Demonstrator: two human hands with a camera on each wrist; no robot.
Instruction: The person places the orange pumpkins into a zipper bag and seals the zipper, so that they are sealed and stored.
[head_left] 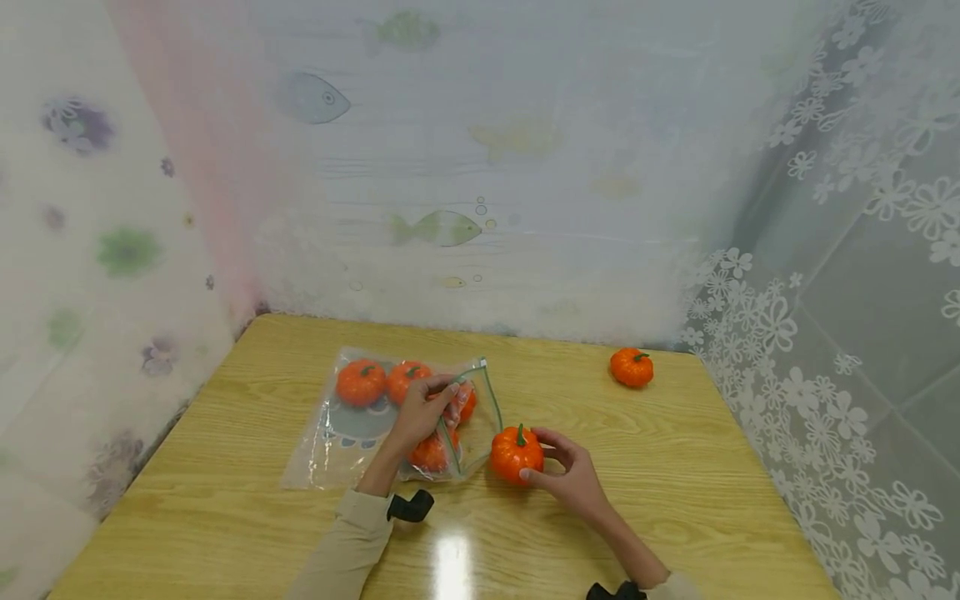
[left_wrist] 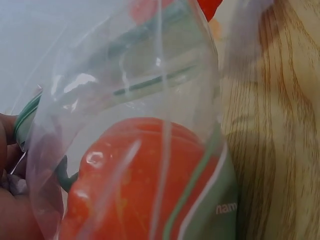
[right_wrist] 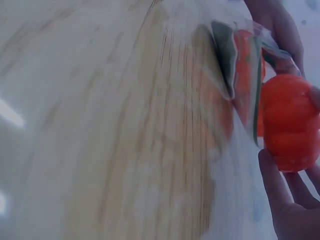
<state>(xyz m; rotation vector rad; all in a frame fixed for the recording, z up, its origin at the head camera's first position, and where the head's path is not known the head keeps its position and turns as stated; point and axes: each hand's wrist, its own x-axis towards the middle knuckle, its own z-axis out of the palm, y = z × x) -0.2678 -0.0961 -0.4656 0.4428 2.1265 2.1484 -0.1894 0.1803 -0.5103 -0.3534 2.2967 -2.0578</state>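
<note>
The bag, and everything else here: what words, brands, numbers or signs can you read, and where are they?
"nam": on the green patch of the bag, in the left wrist view; any letters after it are out of sight.
Elsewhere on the bag, any lettering is too small or blurred to read.
None seen on the pumpkins or curtain.

Head view from above, forward and down over the table [head_left: 570,375]; close wrist views, the bag [head_left: 360,422] in both.
</note>
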